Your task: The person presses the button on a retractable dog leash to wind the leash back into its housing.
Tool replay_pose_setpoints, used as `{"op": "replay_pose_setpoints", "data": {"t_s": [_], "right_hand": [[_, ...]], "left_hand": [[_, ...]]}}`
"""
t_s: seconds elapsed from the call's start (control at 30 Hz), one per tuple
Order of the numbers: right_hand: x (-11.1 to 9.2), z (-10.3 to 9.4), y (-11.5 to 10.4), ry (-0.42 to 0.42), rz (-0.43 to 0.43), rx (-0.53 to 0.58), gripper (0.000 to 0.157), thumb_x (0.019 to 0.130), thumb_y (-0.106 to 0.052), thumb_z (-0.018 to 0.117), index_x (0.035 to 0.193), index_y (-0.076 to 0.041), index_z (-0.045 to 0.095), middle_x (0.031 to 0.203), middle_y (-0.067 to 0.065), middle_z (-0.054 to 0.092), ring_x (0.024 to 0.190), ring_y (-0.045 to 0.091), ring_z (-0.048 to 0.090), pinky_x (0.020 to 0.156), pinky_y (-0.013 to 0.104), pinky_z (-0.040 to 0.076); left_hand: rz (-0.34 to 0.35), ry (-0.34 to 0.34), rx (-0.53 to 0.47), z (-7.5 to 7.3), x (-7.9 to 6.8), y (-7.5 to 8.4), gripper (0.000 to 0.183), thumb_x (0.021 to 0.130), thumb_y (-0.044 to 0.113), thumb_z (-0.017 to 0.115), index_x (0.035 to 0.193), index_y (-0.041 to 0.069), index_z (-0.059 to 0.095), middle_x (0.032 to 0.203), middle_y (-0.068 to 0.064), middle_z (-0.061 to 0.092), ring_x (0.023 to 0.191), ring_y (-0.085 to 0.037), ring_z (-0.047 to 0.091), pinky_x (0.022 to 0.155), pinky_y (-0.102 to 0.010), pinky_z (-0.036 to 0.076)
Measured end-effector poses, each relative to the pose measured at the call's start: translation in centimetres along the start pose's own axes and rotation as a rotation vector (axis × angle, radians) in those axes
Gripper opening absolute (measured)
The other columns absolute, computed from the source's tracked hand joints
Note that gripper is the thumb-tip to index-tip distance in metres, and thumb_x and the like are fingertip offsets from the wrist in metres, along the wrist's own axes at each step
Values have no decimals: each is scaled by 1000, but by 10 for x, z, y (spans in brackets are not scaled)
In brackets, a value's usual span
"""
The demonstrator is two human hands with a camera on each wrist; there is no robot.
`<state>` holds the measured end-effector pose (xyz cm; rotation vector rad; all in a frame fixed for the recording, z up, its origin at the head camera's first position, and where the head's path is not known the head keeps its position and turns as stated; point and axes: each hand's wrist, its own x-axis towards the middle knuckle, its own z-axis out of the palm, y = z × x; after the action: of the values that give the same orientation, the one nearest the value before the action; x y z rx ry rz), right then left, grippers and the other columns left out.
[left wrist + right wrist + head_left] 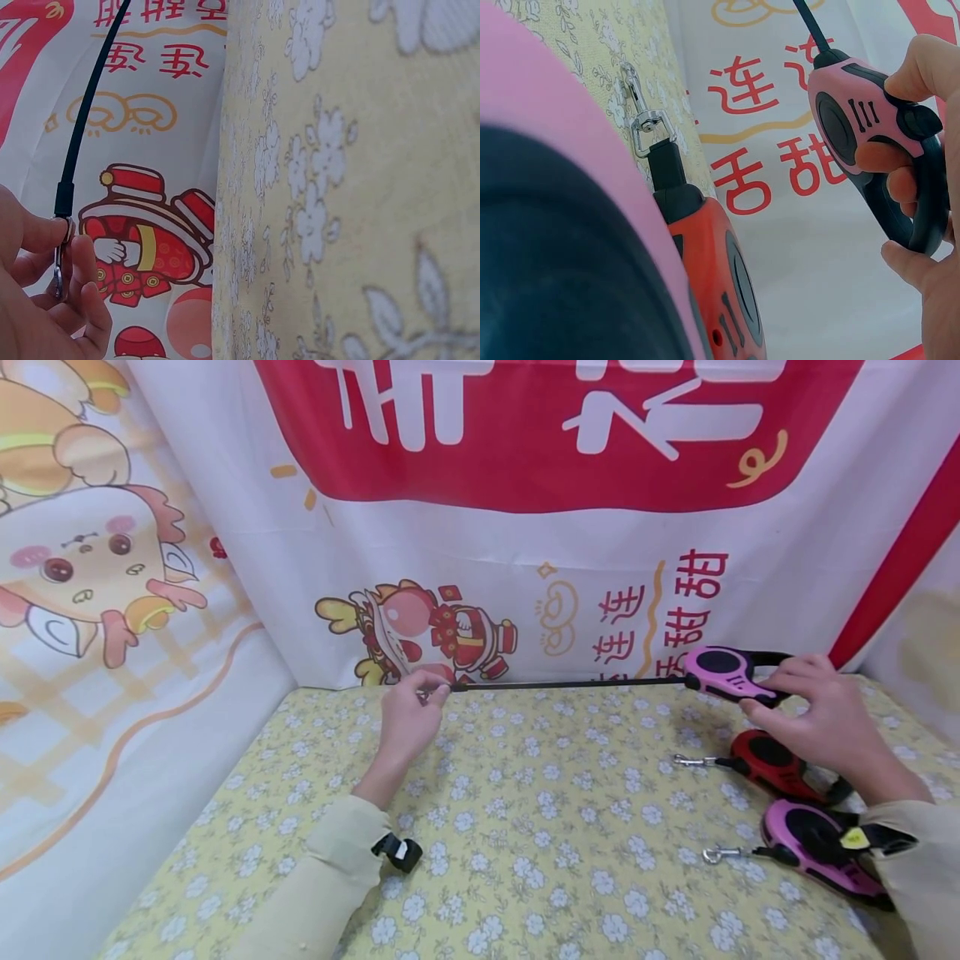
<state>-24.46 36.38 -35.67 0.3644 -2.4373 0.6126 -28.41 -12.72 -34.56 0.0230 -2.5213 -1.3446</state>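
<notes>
My right hand (828, 714) grips the black handle of a pink retractable dog leash (716, 672), its thumb at the button, as the right wrist view shows. From that leash a black strap (570, 684) runs straight and taut to the left. At its far end my left hand (411, 710) pinches the metal clip (63, 259) between thumb and fingers. A red retractable leash (772, 764) lies on the table below my right hand, its silver clip (693, 761) pointing left. Nearest me is a second pink leash (810, 847), partly covered by the right wrist's band.
A yellow flowered cloth (525, 827) covers the table. Behind it hangs a white and red printed sheet (480, 552), and another sheet with cartoon figures (97, 560) hangs at the left. The second pink leash's clip (723, 855) lies on the cloth.
</notes>
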Motion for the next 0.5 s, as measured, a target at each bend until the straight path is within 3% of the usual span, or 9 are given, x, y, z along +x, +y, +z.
{"op": "replay_pose_setpoints", "data": {"t_s": [0.3,0.5], "right_hand": [[0,1,0,-8,2,8,36,86,-22,83,104,8,76,113,29,67,107,37,49,76,45,39],[0,1,1,-23,10,8,37,86,-22,82,106,9,76,115,30,66,108,39,48,76,51,40]], "left_hand": [[10,-8,0,2,0,-1,15,103,19,67,115,11,73,123,-6,71,105,-27,66,94,-44,56],[21,-11,5,2,-1,-1,15,103,19,67,115,11,73,123,-7,71,109,-27,66,96,-44,56]]}}
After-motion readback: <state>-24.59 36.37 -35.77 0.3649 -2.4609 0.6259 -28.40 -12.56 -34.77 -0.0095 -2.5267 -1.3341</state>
